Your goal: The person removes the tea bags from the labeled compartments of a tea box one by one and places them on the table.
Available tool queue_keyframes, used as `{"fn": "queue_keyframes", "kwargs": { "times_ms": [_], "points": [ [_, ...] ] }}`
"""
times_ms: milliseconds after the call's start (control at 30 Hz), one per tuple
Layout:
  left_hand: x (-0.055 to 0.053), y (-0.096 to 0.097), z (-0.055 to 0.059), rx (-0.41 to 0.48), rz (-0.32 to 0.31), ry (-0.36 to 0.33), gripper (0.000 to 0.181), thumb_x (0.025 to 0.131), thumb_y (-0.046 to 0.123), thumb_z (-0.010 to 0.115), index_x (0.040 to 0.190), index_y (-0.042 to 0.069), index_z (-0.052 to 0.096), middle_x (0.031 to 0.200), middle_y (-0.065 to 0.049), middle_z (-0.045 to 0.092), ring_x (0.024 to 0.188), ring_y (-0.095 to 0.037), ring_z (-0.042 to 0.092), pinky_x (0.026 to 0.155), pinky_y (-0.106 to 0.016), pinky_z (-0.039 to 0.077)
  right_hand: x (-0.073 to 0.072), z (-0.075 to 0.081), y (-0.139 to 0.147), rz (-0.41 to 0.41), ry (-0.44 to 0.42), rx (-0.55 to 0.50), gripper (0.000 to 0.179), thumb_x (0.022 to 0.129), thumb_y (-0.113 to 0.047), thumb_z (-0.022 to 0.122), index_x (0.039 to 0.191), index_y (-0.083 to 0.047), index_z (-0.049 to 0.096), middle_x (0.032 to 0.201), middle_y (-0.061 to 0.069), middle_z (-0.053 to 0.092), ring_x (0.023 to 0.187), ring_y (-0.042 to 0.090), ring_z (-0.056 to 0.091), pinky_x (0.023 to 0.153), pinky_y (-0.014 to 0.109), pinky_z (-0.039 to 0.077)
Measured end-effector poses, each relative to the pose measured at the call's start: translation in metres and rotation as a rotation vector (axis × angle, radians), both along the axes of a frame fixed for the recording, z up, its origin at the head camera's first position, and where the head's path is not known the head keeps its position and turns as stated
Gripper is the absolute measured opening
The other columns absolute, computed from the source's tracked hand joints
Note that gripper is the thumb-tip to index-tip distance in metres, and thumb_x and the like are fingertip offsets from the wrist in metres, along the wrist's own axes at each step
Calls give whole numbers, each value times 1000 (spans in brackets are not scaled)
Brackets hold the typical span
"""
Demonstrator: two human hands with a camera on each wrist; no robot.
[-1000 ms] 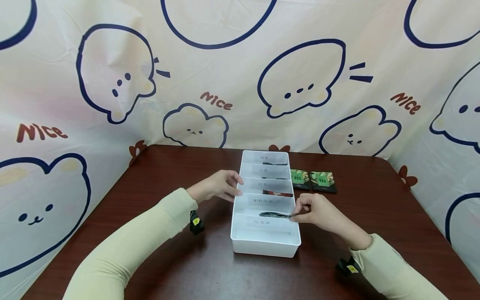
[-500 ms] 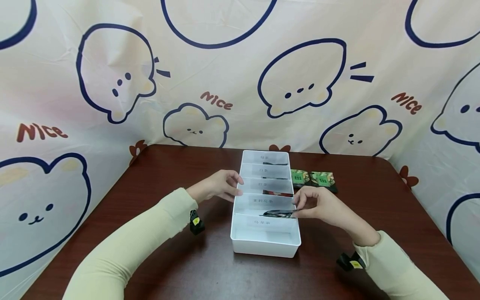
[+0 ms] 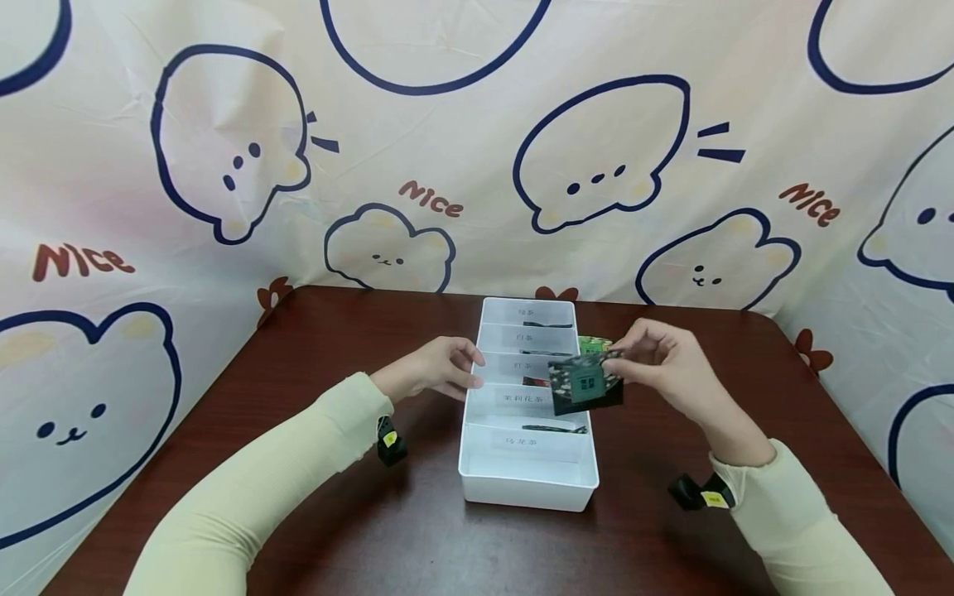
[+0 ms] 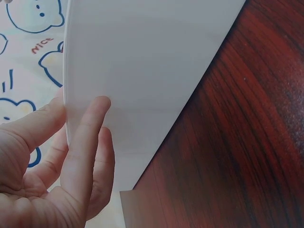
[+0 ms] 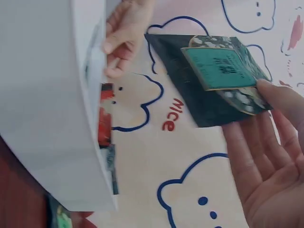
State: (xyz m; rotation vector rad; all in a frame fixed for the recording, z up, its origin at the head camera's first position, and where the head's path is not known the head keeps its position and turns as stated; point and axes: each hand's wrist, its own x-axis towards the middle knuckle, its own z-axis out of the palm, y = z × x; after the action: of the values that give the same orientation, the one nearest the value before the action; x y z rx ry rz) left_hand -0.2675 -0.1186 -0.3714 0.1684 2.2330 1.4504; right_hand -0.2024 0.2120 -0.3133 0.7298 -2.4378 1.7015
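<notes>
My right hand pinches a dark tea bag sachet with a green label by its edge, above the right side of the white divided box. The right wrist view shows the sachet tilted, thumb on its face and fingers beneath. Fingers of my left hand touch the box's left rim; a finger also lies against the outer wall. Another dark sachet stands in the fourth compartment from the back. A red sachet in the third is partly covered by the held one.
Behind my right hand, a green sachet lies on the brown table, right of the box. Thin dark sachets stand in the rear compartments. A patterned cloth hangs round the table.
My right hand has lifted a sachet out of the fourth compartment and moved up and back with it, turning its face into view. My left hand stays at the rim.
</notes>
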Motion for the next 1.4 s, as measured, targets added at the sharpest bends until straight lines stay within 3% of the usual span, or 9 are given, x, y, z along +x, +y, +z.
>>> {"fn": "queue_keyframes", "kwargs": {
  "times_ms": [300, 533, 667, 800, 967, 1233, 1400],
  "points": [
    [1, 0, 0, 11, -1, -7, 37, 81, 1, 76, 113, 3, 58, 101, -15, 53, 83, -25, 64, 73, -40, 61, -17, 16, 21, -80, 57, -325, 24, 84, 8, 69, 97, -11, 68, 84, -5, 73, 64, 7, 65, 54, 19, 56],
    [1, -1, 3, 14, -9, -4, 34, 81, 0, 75, 110, 4, 58, 100, -14, 52, 83, -24, 65, 72, -39, 62, -45, 22, 50, -192, -13, -585, 30, 82, 4, 72, 110, -6, 67, 88, 1, 73, 75, 13, 66, 59, 23, 59],
    [0, 0, 1, 16, 0, -12, 35, 81, 0, 75, 112, 3, 58, 101, -15, 53, 84, -25, 66, 72, -40, 62, -65, 17, 69, -280, -86, -678, 34, 80, 0, 75, 112, -8, 67, 88, 0, 74, 78, 13, 66, 61, 24, 60],
    [0, 0, -1, 13, 6, -9, 36, 81, 0, 75, 112, 2, 58, 101, -15, 53, 83, -25, 65, 72, -40, 62, -85, 4, 89, -364, -166, -679, 39, 77, -6, 80, 113, -12, 67, 90, -4, 74, 76, 10, 67, 61, 23, 60],
    [1, 0, 0, 6, 13, -5, 36, 80, 0, 76, 111, 3, 58, 100, -15, 53, 83, -25, 65, 71, -40, 62, -102, -18, 119, -498, -260, -595, 44, 72, -17, 85, 111, -17, 64, 85, -12, 73, 70, 5, 65, 56, 19, 57],
    [1, 0, 0, 2, 1, 1, 37, 80, 0, 76, 112, 3, 58, 101, -15, 53, 83, -25, 65, 71, -39, 62, -113, -58, 159, -688, -362, -479, 44, 73, -24, 84, 112, -19, 63, 74, -19, 69, 65, 1, 63, 53, 17, 54],
    [2, 0, 1, -4, -4, 5, 37, 80, 1, 76, 113, 2, 58, 101, -15, 54, 82, -24, 65, 72, -40, 62, -113, -79, 177, -737, -462, -404, 52, 72, -30, 84, 118, -21, 62, 75, -22, 66, 68, 1, 60, 55, 17, 54]
  ]
}}
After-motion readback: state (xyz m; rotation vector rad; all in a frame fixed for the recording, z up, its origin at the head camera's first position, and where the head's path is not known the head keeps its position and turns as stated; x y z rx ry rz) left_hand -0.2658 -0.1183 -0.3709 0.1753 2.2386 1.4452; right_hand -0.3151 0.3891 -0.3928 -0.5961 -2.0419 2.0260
